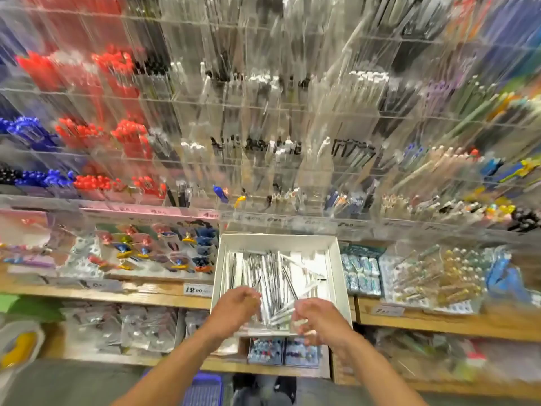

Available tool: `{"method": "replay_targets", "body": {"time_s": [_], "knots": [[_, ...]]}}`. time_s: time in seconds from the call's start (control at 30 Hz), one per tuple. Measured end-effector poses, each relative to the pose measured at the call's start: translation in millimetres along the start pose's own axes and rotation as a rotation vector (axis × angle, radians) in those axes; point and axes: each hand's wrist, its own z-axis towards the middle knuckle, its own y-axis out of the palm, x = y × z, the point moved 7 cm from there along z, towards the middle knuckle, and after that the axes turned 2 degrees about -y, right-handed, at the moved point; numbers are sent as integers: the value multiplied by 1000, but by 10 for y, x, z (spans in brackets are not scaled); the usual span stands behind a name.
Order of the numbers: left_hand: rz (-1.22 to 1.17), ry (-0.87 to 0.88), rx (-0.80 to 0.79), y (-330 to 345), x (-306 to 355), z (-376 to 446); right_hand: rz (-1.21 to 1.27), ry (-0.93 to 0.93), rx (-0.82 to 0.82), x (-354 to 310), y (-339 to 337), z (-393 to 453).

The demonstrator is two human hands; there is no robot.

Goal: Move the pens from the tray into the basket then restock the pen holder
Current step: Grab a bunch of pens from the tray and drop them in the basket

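Clear plastic pen holder (pixel 263 118) compartments are stacked across the whole wall, filled with red and blue pens at the left, black and white ones in the middle and mixed colours at the right; much of this is smeared by motion blur. Below, wooden shelves (pixel 164 293) carry packets in glossy wrappers, with price labels along the front edges. At the bottom edge, a blue ribbed basket (pixel 202 389) is cut off by the frame and partly hidden by the left forearm. A white, square, straight-walled cardboard tray (pixel 278 240) is set on the shelf edge in the centre, its near rim covered by both hands. Slim silvery pens (pixel 272 273) lie loosely crossed inside it, with bare floor showing along the far wall. The left hand (pixel 235 304) is curled over the near left part of the tray; what it grips cannot be told. The right hand (pixel 317 317) is pinched on several pens at the near right.
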Motion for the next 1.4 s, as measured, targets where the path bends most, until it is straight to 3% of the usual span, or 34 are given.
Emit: {"method": "replay_targets", "body": {"time_s": [0.1,0.17,0.23,0.3,0.37,0.47,0.57,0.73,0.83,1.0,1.17,1.27,1.4], "knots": [[193,-53,155,-88,0,300,-103,101,-69,-6,3,131],[462,-99,231,-124,14,424,-128,130,-103,-11,-9,160],[743,-123,244,-86,-25,527,-105,156,-129,23,-10,191],[827,-157,203,-19,-84,606,-74,175,-158,15,-8,225],[830,-198,173,33,-160,668,-93,176,-141,-7,-25,304],[860,-180,175,72,-152,702,-210,95,60,-95,-130,507],[811,-105,213,73,-130,716,-574,-34,269,-225,-194,678],[542,39,250,10,-111,676,-1071,-27,304,-185,-53,825],[378,75,279,-24,-69,635,-1189,-19,318,-148,-7,853],[62,6,207,-30,-137,545,-1150,-19,288,-145,-18,803],[-15,25,193,-83,-96,446,-1125,-234,201,-344,-94,508],[9,98,164,-83,42,395,-786,-250,16,-434,-92,314],[156,192,38,23,172,399,-580,-308,-125,-619,117,286]]}}
